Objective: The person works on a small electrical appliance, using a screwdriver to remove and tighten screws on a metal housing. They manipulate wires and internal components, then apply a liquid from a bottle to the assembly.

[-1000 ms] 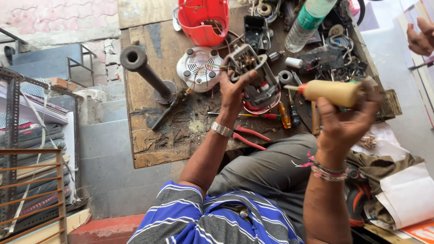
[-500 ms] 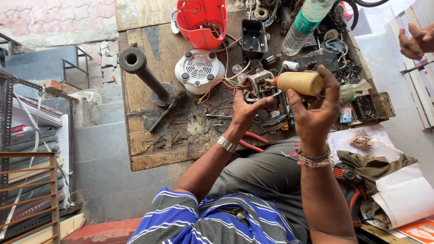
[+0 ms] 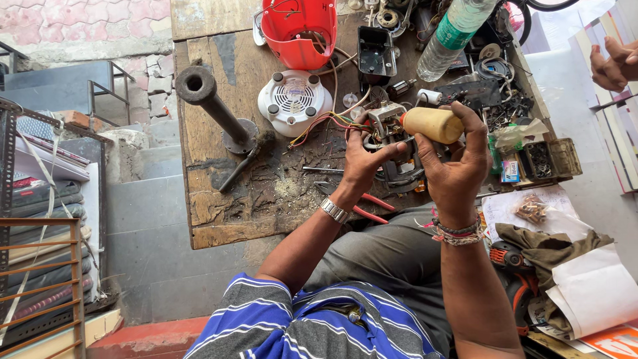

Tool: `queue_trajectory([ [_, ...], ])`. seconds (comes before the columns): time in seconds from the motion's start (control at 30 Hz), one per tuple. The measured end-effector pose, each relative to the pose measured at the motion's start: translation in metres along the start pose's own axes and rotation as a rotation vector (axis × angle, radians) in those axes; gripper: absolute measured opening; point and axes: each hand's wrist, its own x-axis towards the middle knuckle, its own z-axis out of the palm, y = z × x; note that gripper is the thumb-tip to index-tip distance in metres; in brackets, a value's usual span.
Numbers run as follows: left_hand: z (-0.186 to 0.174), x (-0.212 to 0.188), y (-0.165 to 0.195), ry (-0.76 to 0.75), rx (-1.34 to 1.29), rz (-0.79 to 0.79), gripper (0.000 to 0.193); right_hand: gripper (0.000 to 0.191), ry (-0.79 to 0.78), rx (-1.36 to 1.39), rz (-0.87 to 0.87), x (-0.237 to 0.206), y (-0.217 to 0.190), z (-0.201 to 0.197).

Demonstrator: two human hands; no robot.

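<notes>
My left hand (image 3: 364, 163) grips a small metal motor part (image 3: 384, 123) with red and yellow wires running from it, held above the worn wooden workbench (image 3: 219, 206). My right hand (image 3: 458, 156) holds a screwdriver by its tan wooden handle (image 3: 432, 124), the tip pressed against the motor part. A steel watch band sits on my left wrist and thread bands on the right. A white round vented base (image 3: 294, 102) lies just left of the part, joined to it by the wires.
A red plastic housing (image 3: 299, 30), a black box (image 3: 376, 50) and a plastic bottle (image 3: 452, 36) stand at the bench's far side. An iron pipe stand (image 3: 212, 106) rises at left. Red-handled pliers (image 3: 365, 203) lie near me. Another person's hands (image 3: 615, 63) show at right.
My right hand has brought the screwdriver left and down to the motor part. My left hand has lifted the part off the bench clutter and drawn it closer to me.
</notes>
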Motion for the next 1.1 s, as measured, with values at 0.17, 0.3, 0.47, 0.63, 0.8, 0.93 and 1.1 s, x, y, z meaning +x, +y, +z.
queue_trajectory([
  [0.17,-0.001,0.0,0.003,0.002,0.04,-0.036,0.104,0.058,-0.021,0.07,0.039,0.004,-0.005,0.002],
  [0.3,-0.001,0.0,0.005,0.006,0.095,0.006,0.102,0.059,-0.053,0.021,-0.003,0.009,-0.009,0.001],
  [0.47,-0.002,-0.001,0.004,-0.027,-0.009,-0.068,0.108,0.059,-0.149,-0.039,-0.011,0.017,-0.017,-0.006],
  [0.63,-0.005,-0.001,0.003,0.016,0.259,0.038,0.106,0.056,-0.179,-0.172,-0.082,0.021,-0.023,-0.011],
  [0.8,-0.005,-0.001,0.006,-0.005,0.2,-0.017,0.109,0.056,-0.183,-0.199,-0.152,0.019,-0.025,-0.011],
  [0.93,-0.003,-0.004,0.009,-0.016,0.196,0.02,0.102,0.055,-0.179,-0.167,-0.084,0.018,-0.026,-0.012],
  [1.1,-0.003,0.0,0.007,0.019,0.031,-0.084,0.098,0.054,-0.109,-0.026,0.075,0.015,-0.029,-0.021],
])
